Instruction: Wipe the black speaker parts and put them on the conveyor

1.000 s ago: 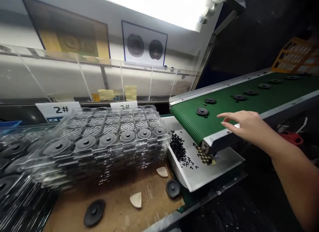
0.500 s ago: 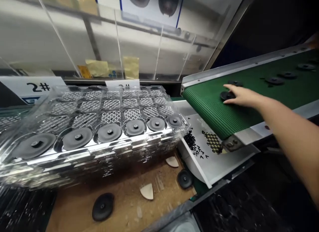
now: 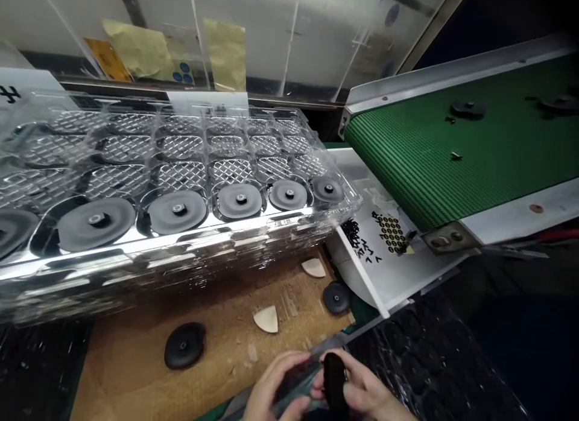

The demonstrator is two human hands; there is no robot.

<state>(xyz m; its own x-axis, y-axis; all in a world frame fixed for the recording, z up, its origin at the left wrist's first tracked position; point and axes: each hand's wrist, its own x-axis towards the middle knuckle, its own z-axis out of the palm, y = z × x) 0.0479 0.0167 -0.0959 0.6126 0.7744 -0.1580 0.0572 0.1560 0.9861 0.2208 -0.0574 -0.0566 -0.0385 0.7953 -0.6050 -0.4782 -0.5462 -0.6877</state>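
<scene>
Low in the view, my right hand (image 3: pixel 368 388) grips a dark round disc (image 3: pixel 335 379), turned nearly edge-on, between thumb and fingers. My left hand (image 3: pixel 277 385) is just left of it, thumb and fingers apart, with nothing seen between them. Beyond my hands, two similar discs lie on a brown board: one black disc (image 3: pixel 184 345) at left and another black disc (image 3: pixel 336 297) at right. A stack of clear plastic trays (image 3: pixel 226 234) stands further back, its front row of pockets holding several grey discs (image 3: pixel 239 200).
At right, a green conveyor belt (image 3: pixel 407 155) carries more dark discs and small black bits. Under its end, a white tray (image 3: pixel 398 282) holds small black pieces (image 3: pixel 359 240) and a sheet of yellow-ringed round stickers (image 3: pixel 391 234). Two cream wedges (image 3: pixel 266 319) lie on the brown board (image 3: pixel 131 379).
My right hand has left the conveyor belt with a disc and come down to the lower middle. My left hand has entered beside it. The head view has shifted.
</scene>
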